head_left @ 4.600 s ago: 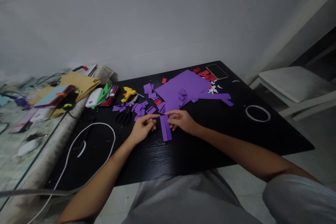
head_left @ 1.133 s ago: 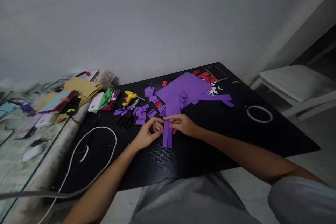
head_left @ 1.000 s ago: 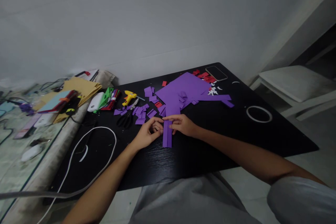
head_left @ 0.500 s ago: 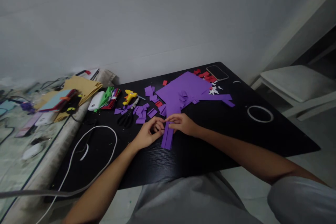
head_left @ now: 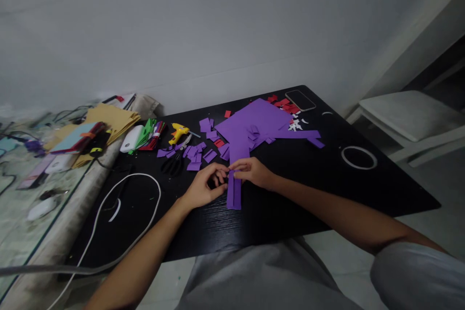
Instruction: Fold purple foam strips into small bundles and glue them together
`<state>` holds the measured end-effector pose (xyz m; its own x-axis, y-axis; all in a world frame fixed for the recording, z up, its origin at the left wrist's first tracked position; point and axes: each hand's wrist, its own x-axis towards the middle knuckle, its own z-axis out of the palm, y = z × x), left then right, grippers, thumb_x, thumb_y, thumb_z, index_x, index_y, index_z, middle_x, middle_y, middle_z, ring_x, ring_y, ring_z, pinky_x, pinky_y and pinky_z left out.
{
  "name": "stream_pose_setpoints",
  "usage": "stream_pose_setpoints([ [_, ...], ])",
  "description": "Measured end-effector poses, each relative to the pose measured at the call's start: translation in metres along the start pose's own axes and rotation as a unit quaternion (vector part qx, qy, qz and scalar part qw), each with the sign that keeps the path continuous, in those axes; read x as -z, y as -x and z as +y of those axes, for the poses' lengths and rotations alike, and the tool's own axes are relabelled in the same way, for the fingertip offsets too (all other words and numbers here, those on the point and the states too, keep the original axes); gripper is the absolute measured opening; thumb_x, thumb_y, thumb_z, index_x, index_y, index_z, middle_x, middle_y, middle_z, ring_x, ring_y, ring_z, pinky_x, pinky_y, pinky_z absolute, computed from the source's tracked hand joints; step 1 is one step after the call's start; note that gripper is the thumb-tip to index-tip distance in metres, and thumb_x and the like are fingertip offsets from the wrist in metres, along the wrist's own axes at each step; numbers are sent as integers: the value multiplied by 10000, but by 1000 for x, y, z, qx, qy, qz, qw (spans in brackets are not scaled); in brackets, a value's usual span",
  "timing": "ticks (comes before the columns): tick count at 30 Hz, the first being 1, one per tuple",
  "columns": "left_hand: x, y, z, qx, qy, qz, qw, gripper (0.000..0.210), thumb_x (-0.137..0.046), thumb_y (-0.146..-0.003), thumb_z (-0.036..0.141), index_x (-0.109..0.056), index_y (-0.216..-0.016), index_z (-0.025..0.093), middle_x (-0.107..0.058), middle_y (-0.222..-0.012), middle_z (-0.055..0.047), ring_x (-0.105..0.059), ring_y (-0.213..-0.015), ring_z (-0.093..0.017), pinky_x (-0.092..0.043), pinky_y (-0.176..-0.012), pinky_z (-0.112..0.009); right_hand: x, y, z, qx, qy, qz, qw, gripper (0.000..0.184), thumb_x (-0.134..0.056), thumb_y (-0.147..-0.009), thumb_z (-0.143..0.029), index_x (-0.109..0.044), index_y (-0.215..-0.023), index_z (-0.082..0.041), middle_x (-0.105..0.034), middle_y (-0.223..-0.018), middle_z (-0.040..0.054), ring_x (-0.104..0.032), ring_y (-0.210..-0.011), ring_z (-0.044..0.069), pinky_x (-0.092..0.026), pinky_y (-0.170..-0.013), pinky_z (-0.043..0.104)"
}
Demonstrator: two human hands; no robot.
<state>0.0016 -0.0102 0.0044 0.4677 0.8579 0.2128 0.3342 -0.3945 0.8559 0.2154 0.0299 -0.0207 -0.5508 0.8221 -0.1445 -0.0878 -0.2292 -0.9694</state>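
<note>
A folded purple paper strip [head_left: 234, 197] lies near the front of the black table, its lower end toward me. My right hand [head_left: 254, 173] holds its upper end, with the thumb on the surface and the fingers bent across the top. At the strip's left edge is my left hand [head_left: 208, 185], fingers curled and the thumb and index tips against the paper. Both index fingertips meet at the top. Beyond the hands lies a large purple sheet [head_left: 257, 116] with long strips over it. Small purple pieces [head_left: 196, 152] are scattered to its left.
Black-handled scissors [head_left: 174, 162] and a yellow glue gun [head_left: 178, 133] lie left of the scraps. A white cable [head_left: 158, 198] loops across the table's left side. A phone [head_left: 300, 100], red scraps [head_left: 286, 105] and a white ring [head_left: 359, 157] are on the right.
The lower end of the purple strip has swung slightly to the right and now points straighter toward me. Both hands stay at nearly the same place.
</note>
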Motion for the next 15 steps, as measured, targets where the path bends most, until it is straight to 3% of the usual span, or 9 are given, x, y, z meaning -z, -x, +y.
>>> stream_pose_setpoints([
  [6,1,0,3,-27,-29,17,999,144,-668,-846,198,-644,-984,167,-622,-900,-38,-586,-710,-112,-507,-646,-237,-2,3,-3,-3,-8,-2,1000,322,-797,-677,-262,-741,-970,-139,-767,-839,50,-700,-687,152,-558,-623,252],
  [15,1,-1,4,-33,-45,24,998,111,-639,-880,224,-663,-970,165,-630,-855,-44,-581,-685,-119,-496,-641,-246,-1,0,3,14,13,-20,1000,338,-806,-679,-285,-747,-979,-142,-768,-870,61,-715,-745,173,-566,-628,259],
])
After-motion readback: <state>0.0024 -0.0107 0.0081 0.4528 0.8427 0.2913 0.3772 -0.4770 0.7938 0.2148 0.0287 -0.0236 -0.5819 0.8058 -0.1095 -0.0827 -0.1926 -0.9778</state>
